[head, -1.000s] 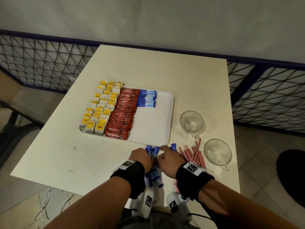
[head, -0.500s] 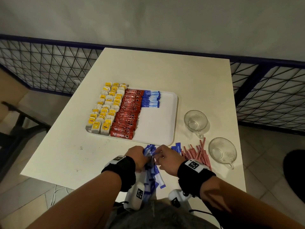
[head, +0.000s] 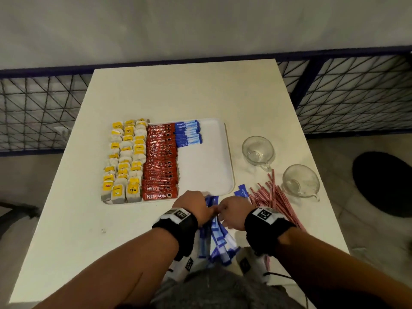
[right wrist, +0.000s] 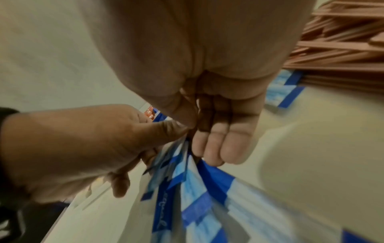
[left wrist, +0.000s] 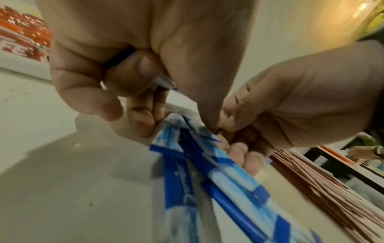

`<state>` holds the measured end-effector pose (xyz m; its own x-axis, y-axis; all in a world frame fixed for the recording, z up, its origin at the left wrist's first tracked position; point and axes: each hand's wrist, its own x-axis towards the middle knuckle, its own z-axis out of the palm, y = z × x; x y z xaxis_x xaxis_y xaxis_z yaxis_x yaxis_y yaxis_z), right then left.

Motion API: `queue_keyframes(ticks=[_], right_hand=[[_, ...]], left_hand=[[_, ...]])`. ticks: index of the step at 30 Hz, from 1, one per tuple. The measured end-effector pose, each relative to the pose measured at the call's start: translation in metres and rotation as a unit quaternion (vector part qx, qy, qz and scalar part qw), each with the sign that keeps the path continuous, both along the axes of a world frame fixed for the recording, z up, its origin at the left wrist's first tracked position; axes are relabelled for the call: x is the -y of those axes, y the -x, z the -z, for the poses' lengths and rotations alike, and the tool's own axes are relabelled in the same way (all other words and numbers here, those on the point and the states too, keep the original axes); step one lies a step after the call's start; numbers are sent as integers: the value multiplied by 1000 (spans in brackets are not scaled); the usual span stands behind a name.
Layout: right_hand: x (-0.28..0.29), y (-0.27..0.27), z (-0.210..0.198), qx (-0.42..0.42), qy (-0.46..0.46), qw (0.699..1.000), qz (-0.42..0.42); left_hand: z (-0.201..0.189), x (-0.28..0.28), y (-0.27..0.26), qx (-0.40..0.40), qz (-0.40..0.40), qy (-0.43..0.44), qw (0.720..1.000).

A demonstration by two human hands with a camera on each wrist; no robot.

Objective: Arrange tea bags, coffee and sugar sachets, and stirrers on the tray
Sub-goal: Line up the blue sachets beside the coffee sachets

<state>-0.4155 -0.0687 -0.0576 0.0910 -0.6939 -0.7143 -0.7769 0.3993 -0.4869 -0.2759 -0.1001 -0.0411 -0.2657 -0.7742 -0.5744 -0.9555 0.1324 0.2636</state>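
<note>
A white tray point(head: 207, 166) holds yellow-tagged tea bags point(head: 124, 159), red coffee sachets point(head: 160, 161) and a short stack of blue sugar sachets point(head: 188, 133). Just in front of the tray, my left hand point(head: 192, 205) and right hand point(head: 231, 211) meet over a bundle of blue-and-white sugar sachets point(head: 219, 239). The left hand point(left wrist: 116, 69) pinches the bundle's upper ends point(left wrist: 187, 148); the right hand point(right wrist: 209, 131) pinches them too, with its fingers point(right wrist: 220, 148) curled against the sachets point(right wrist: 187, 189). Red-striped stirrers point(head: 274, 197) lie to the right.
Two empty glass cups point(head: 257, 151) point(head: 299, 181) stand right of the tray. A few loose blue sachets point(head: 242, 192) lie by the stirrers. The table's near edge point(head: 89, 293) is close to my body; a dark wire fence point(head: 40, 110) runs behind the table.
Both hands stay together on the sachet bundle near the tray's front edge. The bundle's lower ends fan out more below the hands. The head view has shifted.
</note>
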Motion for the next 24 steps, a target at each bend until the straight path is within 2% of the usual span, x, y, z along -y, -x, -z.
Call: queue_keyframes(ticks=[2,4,8,12,14,17,21,23,24], right_hand=[[0,-4,4,45,-19,996,76],[0,-9,6,63,-38,992,100],[1,-14,5,25,-38,997,60],[2,-17,-1,-37,-6,999,-18],[3,-17,-4,-38,13,999,4],[4,-14,-8,41,41,992,115],[13,-9,-23,109,49,984,134],[19,-10,-25,158,54,971,170],[23,-11,-25,180,57,963,190]], left_hand=[[4,-2,1,-7,13,0,1000],[9,-2,-1,1,18,-15,1000],[11,-2,0,-8,41,-34,999],[6,-3,0,-23,49,-40,998],[2,-1,-2,-22,52,-56,997],[-8,5,-10,-30,68,-77,994],[-18,17,-34,-77,69,-83,991],[-21,24,-49,-155,10,-101,983],[-22,27,-55,-210,-40,-119,970]])
